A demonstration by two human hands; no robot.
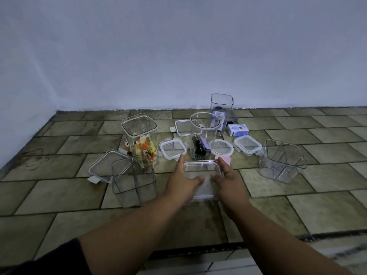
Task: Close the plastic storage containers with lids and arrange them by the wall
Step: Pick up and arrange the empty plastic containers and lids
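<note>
On the tiled floor (278, 211), front and centre, sits a clear square container (200, 179), left hand (181, 180) and right hand (228, 180) clasping its sides, fingers curled round. Loose lids (173, 149) lie just behind, the wall (178, 56) beyond.

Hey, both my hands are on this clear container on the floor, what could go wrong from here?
1. The container sits just in front of the tall round jar; lifting it forward may tip that jar.
2. The left hand is close to the empty square container, so an elbow swing could knock it.
3. Several loose lids differ in shape: the round lid likely won't fit this squarish rim.
</note>
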